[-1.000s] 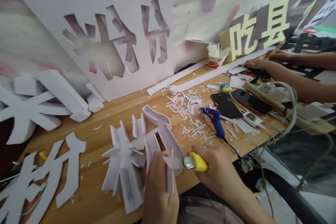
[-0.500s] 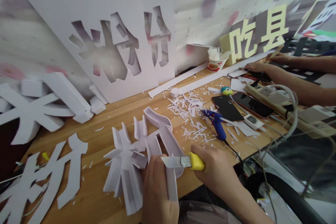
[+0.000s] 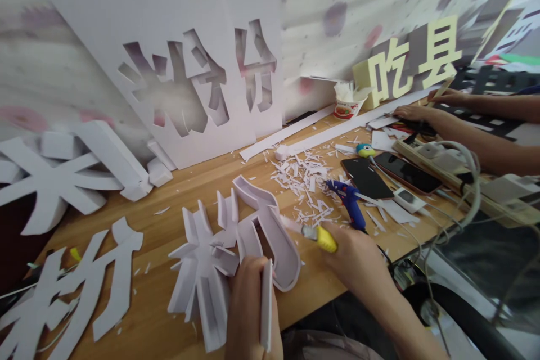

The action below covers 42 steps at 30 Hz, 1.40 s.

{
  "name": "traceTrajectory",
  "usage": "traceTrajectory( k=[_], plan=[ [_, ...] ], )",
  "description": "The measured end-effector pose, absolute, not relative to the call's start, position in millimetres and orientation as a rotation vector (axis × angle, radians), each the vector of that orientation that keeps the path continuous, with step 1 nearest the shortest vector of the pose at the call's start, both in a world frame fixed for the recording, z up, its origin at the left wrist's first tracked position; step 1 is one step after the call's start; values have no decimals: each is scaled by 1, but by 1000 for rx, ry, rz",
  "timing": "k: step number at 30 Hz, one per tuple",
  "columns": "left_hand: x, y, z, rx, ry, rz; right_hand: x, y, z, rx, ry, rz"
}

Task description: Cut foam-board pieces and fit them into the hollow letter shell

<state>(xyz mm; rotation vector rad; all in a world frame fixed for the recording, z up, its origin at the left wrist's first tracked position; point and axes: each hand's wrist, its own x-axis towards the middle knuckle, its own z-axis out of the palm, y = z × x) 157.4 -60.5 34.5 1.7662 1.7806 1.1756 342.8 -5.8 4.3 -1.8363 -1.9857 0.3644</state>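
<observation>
My left hand (image 3: 248, 304), near the table's front edge, is closed around a narrow white foam board strip (image 3: 266, 304) standing on edge. In my right hand (image 3: 352, 250) is a yellow utility knife (image 3: 324, 238), its blade out, blurred, and pointing left, apart from the strip. Just beyond my left hand lies a white foam character (image 3: 289, 259) with raised side walls, open side up. A blue glue gun (image 3: 350, 202) rests on the table beyond my right hand, a white stick in its back.
White scraps (image 3: 310, 177) litter the table (image 3: 169, 247). Cut-out letters (image 3: 112, 270) lie at left, and a stencil board (image 3: 169, 140) leans behind. Phones (image 3: 367, 177), a power strip (image 3: 439, 169) and cables are at right. Another person's hands (image 3: 417, 112) work at far right.
The knife has moved right and away from the strip in my left hand. My left hand has lowered slightly, and the strip is turned more upright. The view has shifted a little.
</observation>
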Motion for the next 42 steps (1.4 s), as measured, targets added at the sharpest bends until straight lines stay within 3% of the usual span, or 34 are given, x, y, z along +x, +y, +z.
traceTrajectory(
  k=[3,9,14,22,27,32,39,42],
  plan=[
    [154,-60,35,1802,1690,1170,346,-6,13,-1746,-1846,551],
    [149,-60,19,1943,1575,1143,310,-17,44,-1221,-1464,1318],
    [151,-63,17,1901,1462,1101,295,-18,50,-1091,-1493,1421],
    [158,-60,28,676,900,850,315,-7,38,-1145,-1226,1427],
    [160,-56,36,561,1003,860,307,-12,44,-996,-1184,1773],
    [158,-69,30,786,1106,912,304,-12,39,-968,-1046,1853],
    [138,-77,24,2090,1446,1231,313,-7,35,-1110,-1001,1714],
    [142,-80,24,2159,1538,1223,311,-8,35,-1142,-1062,1776]
  ],
)
